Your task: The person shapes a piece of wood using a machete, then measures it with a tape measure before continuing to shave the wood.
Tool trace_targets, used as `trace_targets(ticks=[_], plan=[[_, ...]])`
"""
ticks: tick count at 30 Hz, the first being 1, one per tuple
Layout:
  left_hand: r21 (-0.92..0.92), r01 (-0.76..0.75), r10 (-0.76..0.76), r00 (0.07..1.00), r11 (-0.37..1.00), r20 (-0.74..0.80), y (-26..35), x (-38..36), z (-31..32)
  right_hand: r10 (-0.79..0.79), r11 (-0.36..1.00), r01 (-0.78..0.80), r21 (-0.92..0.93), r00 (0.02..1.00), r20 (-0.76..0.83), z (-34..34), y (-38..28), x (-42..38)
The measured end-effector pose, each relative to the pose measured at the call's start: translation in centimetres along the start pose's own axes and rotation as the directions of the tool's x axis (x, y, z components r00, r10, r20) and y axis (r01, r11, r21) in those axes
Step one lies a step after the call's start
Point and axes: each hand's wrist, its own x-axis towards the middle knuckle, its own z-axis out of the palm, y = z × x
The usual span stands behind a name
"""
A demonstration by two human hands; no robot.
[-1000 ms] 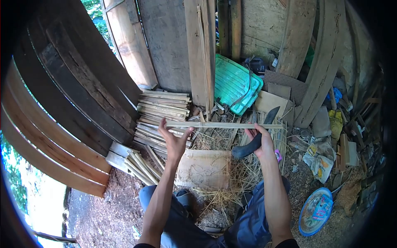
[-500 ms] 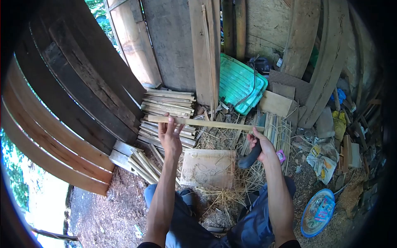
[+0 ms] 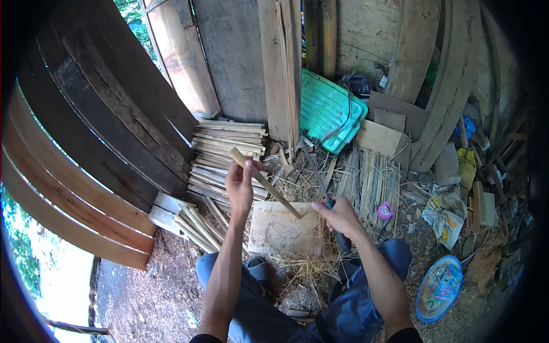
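My left hand is closed around the upper part of a flat bamboo strip. The strip slants down to the right, its lower end over a square wooden board on the ground between my feet. In my right hand is a long knife, gripped by its dark handle. Its thin blade points up and away, to the right of the strip. My right hand is beside the board's right edge, close to the strip's lower end.
Stacked strips lie behind my left hand, with more sticks at the left. Another bundle and a pink round object are at the right. A green plastic container leans at the back. A blue-rimmed basin sits right.
The strip has gone from level between both hands to slanting down toward the board. My right hand has let go of its end and moved left and down, its blade now pointing up.
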Motion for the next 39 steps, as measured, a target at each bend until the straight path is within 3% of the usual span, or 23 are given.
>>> trace_targets(ticks=[2, 4, 6, 8, 10, 12, 16, 17, 20, 21, 26, 28, 30, 32, 34, 36, 38, 39], plan=[[-0.003, -0.005, 0.005, 1.000, 1.000, -0.031, 1.0, 0.2, 0.3, -0.055, 0.998, 0.056, -0.015, 0.997, 0.050, 1.2, 0.8, 0.2], [-0.265, -0.056, 0.021, 0.991, 0.963, -0.131, 1.6, 0.7, 0.2, -0.123, 0.984, 0.111, 0.136, 0.990, 0.076, 2.8, 1.0, 0.0], [-0.467, -0.041, -0.064, 0.976, 0.883, -0.207, 2.3, 0.8, 0.3, -0.171, 0.981, 0.153, 0.120, 0.974, 0.151, 3.8, 1.9, 0.4], [-0.582, 0.038, -0.162, 0.973, 0.812, -0.162, 2.6, 0.4, -0.5, 0.005, 0.998, -0.022, 0.067, 0.970, 0.243, 4.4, 2.0, 0.2], [-0.572, 0.053, -0.150, 0.981, 0.819, -0.125, 2.6, 0.2, -0.5, 0.054, 0.980, -0.102, 0.174, 0.964, 0.260, 5.4, 1.2, -0.5], [-0.563, 0.063, -0.137, 0.986, 0.824, -0.091, 2.7, 0.4, -0.1, -0.051, 0.980, 0.004, 0.201, 0.972, 0.230, 6.4, 1.2, -0.8], [-0.515, 0.112, -0.146, 0.989, 0.850, -0.027, 3.3, -0.9, 1.4, -0.079, 0.990, 0.047, 0.132, 0.966, 0.248, 7.0, 0.6, -1.3], [-0.506, 0.107, -0.146, 0.988, 0.856, -0.039, 3.3, -1.1, 1.4, 0.003, 0.985, -0.049, 0.168, 0.965, 0.261, 7.1, 1.1, -1.2], [-0.499, 0.105, -0.150, 0.987, 0.861, -0.052, 3.1, -1.5, 0.7, 0.018, 0.986, -0.065, 0.152, 0.955, 0.296, 7.1, 1.6, -1.0], [-0.505, 0.103, -0.149, 0.988, 0.857, -0.051, 3.0, -1.5, 0.5, -0.077, 0.997, 0.077, 0.007, 0.980, 0.182, 7.9, 1.9, -1.0], [-0.531, 0.114, -0.146, 0.989, 0.840, -0.018, 2.8, -1.5, 0.6, -0.142, 0.988, 0.149, -0.048, 0.981, 0.132, 8.6, 1.9, -1.6], [-0.496, 0.091, -0.111, 0.994, 0.864, -0.011, 3.2, -2.0, 1.3, -0.073, 0.997, 0.068, 0.036, 0.987, 0.146, 8.3, 1.9, -2.2], [-0.470, 0.068, -0.104, 0.993, 0.880, -0.050, 3.2, -1.7, 1.0, -0.012, 1.000, 0.012, 0.000, 0.990, 0.143, 8.3, 4.3, -0.4], [-0.528, 0.102, -0.164, 0.984, 0.843, -0.073, 2.9, -1.2, 0.0, 0.247, 0.969, -0.243, -0.045, 0.951, 0.186, 7.9, 5.0, -0.1], [-0.544, 0.105, -0.148, 0.988, 0.833, -0.036, 2.9, -0.7, 0.0, 0.212, 0.976, -0.202, -0.079, 0.966, 0.151, 7.8, 5.2, -0.7], [-0.548, 0.126, -0.160, 0.987, 0.827, -0.013, 2.7, -0.6, 0.1, 0.100, 0.993, -0.109, 0.039, 0.978, 0.185, 8.2, 5.6, -1.1], [-0.557, 0.119, -0.180, 0.982, 0.822, -0.055, 2.8, -0.4, 0.4, 0.118, 0.988, -0.137, 0.077, 0.969, 0.216, 8.2, 6.0, -1.7], [-0.558, 0.117, -0.187, 0.980, 0.821, -0.070, 2.7, 0.0, 0.2, 0.222, 0.959, -0.257, 0.122, 0.945, 0.241, 8.0, 7.0, -1.0]])
